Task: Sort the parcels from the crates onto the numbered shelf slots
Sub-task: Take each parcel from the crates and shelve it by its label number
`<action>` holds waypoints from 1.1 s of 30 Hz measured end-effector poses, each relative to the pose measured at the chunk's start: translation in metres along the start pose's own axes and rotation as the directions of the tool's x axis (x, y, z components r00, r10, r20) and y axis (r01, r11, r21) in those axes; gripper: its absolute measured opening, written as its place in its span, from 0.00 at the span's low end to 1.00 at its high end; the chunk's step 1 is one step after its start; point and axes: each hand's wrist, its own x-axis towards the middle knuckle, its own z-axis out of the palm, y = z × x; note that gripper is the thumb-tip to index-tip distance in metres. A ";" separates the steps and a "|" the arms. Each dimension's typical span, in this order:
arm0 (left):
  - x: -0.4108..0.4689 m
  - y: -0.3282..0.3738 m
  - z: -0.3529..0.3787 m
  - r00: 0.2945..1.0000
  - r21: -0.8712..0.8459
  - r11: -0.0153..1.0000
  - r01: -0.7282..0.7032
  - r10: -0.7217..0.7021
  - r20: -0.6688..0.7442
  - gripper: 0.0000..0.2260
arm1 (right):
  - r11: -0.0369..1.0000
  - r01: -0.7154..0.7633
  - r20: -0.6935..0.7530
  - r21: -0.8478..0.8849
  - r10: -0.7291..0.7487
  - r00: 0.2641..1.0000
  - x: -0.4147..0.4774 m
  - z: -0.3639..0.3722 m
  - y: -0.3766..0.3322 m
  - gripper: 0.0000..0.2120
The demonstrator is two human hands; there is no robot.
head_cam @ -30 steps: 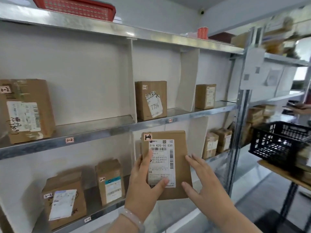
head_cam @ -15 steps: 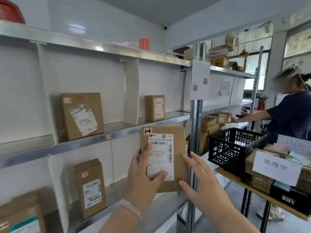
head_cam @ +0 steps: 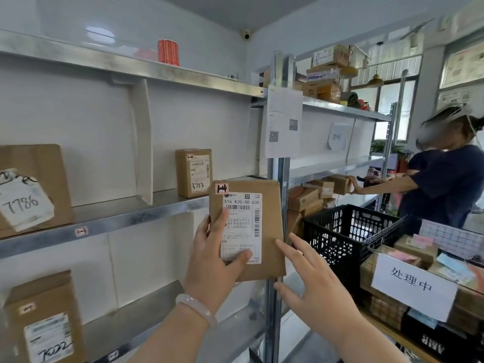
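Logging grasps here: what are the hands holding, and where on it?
The left hand grips the brown parcel by its lower left edge; right hand is open beside it.

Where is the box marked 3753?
In the head view, the 3753 box stands on the middle shelf, right of the white divider, above-left of the held parcel.

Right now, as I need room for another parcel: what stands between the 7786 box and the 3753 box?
Head view: only a white divider stands between the 7786 box and the 3753 box; otherwise bare shelf.
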 end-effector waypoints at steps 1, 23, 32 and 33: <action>0.009 -0.003 0.007 1.000 0.011 1.000 0.002 -0.002 -0.008 0.42 | 1.000 0.004 0.003 -0.002 -0.004 1.000 0.007 0.002 0.008 0.34; 0.258 -0.131 0.131 0.989 0.219 0.974 -0.047 0.075 -0.123 0.42 | 0.994 0.096 -0.042 0.046 -0.094 0.995 0.248 0.108 0.148 0.33; 0.299 -0.168 0.162 0.978 0.334 0.943 0.010 0.061 -0.201 0.43 | 0.977 0.157 -0.024 0.142 -0.155 0.988 0.302 0.135 0.184 0.33; 0.301 -0.171 0.166 0.975 0.350 0.937 0.016 0.063 -0.212 0.43 | 0.975 0.157 -0.023 0.154 -0.156 0.988 0.306 0.137 0.188 0.33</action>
